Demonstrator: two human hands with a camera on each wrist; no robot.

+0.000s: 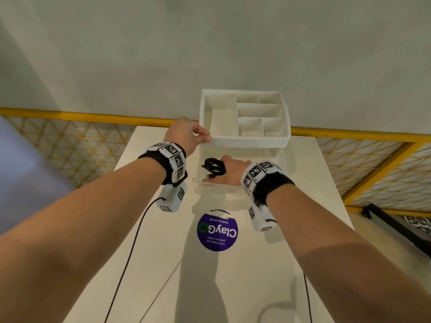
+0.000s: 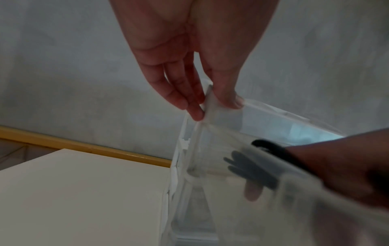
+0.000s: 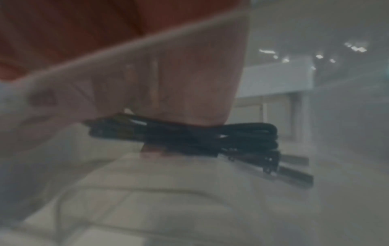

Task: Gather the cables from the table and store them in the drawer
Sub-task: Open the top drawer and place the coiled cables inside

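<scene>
Head view: black cable point(image 1: 213, 167) (coiled) is gripped by right hand point(image 1: 229, 171) inside drawer point(image 1: 198, 183); drawer box point(image 1: 247, 141) corner is pinched by left hand point(image 1: 189, 134).

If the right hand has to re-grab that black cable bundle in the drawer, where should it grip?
Grip the cable bundle across its bound middle, coming from above through the drawer's open top. The loops are tightest there, while the connectors stick out loose at one end. The right hand already holds it about there.
</scene>
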